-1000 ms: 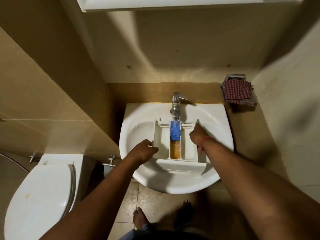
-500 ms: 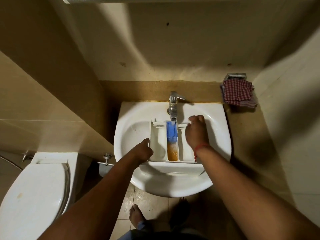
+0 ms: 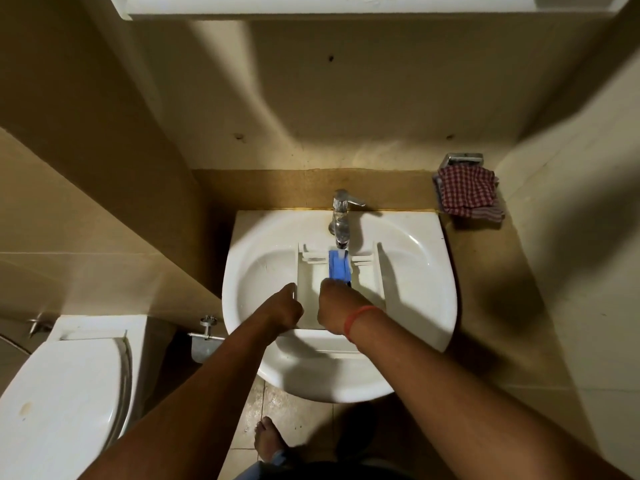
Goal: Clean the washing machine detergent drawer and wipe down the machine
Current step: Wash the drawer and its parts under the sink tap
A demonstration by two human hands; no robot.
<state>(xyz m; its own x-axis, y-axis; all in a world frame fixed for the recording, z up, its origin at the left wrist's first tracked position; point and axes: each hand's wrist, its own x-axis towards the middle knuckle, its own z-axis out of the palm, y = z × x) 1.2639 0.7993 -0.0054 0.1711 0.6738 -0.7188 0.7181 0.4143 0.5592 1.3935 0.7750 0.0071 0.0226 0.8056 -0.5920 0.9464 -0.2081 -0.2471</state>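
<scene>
The white detergent drawer (image 3: 367, 276) lies in the white sink (image 3: 427, 289) under the tap (image 3: 341, 216). Its blue insert (image 3: 338, 266) sits in the middle channel right below the spout. My left hand (image 3: 285, 308) grips the drawer's left wall near the front. Over the middle compartment just in front of the blue insert is my right hand (image 3: 341, 306), knuckles up and fingers turned down into the drawer. The hand itself hides those fingertips and whatever lies under them.
A red checked cloth (image 3: 467, 195) hangs on a metal holder on the wall to the right of the sink. A white toilet (image 3: 62, 393) stands at the lower left. A bare foot (image 3: 268, 441) rests on the tiled floor below. A white cabinet (image 3: 346, 5) juts out overhead.
My right hand has moved from the drawer's right compartment to the middle one and now covers the brown residue. My left hand has kept its hold on the left wall.
</scene>
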